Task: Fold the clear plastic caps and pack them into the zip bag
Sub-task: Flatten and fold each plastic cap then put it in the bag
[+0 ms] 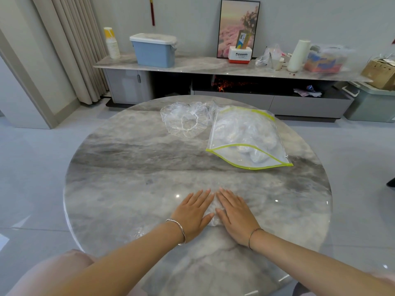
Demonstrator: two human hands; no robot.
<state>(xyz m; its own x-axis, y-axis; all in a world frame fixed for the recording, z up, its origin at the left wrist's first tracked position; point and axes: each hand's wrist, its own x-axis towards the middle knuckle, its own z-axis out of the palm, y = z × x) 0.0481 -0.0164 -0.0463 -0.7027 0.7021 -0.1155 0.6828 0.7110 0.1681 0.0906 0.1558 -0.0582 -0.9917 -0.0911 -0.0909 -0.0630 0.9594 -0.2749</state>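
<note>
My left hand (193,212) and my right hand (236,214) lie flat side by side near the front of the round marble table (128,167), fingers straight, pressing a folded clear plastic cap (214,216) that shows only in the gap between them. At the far side lies a loose clear cap (183,119) with its elastic rim showing. To its right, a zip bag (245,135) with a lime-green edge rests on the table, its mouth open toward me, with several folded caps inside.
Behind the table runs a low marble cabinet (192,65) carrying a blue lidded box (154,50), stacked paper cups (112,42), a framed picture (238,28) and assorted bags. Grey floor tiles surround the table.
</note>
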